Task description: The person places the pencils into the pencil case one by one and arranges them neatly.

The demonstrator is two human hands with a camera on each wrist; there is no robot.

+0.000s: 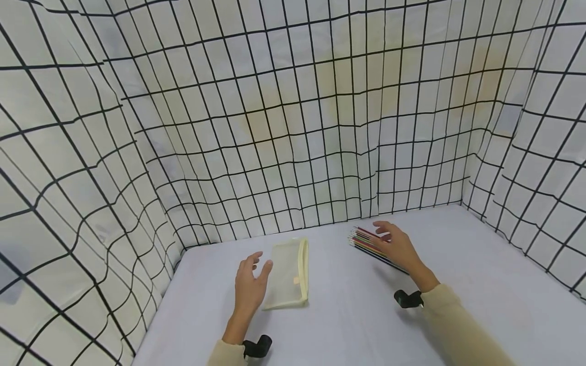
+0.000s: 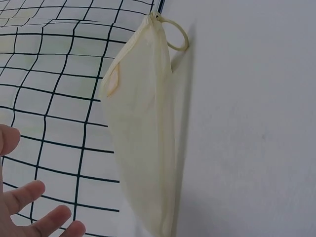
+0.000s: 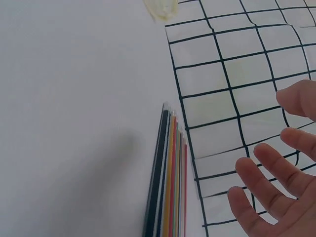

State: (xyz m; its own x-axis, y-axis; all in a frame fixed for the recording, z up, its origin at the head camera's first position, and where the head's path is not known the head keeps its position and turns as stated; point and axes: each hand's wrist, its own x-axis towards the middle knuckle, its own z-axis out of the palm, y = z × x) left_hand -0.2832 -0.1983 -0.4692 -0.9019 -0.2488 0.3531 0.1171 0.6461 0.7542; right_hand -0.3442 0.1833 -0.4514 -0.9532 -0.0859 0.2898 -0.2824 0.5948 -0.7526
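A pale yellow see-through pouch [image 1: 287, 274] with a thicker right edge lies flat on the white table. In the left wrist view the pouch [image 2: 140, 128] shows a cord loop at one corner and a small orange-edged tag. Just left of it, my left hand [image 1: 251, 285] hovers with fingers spread and nothing held. A bundle of slim, coloured, pencil-like sticks [image 1: 366, 243] with pale tips lies at the right. Over these sticks [image 3: 170, 173] hangs my right hand [image 1: 397, 248], its fingers relaxed and apart, partly covering them in the head view. Their exact kind is unclear.
White cloth walls with a black grid [image 1: 293, 127] enclose the table [image 1: 339, 315] at the back and both sides. A black wrist camera [image 1: 258, 346] sits on the left wrist, and another black camera [image 1: 407, 299] on the right.
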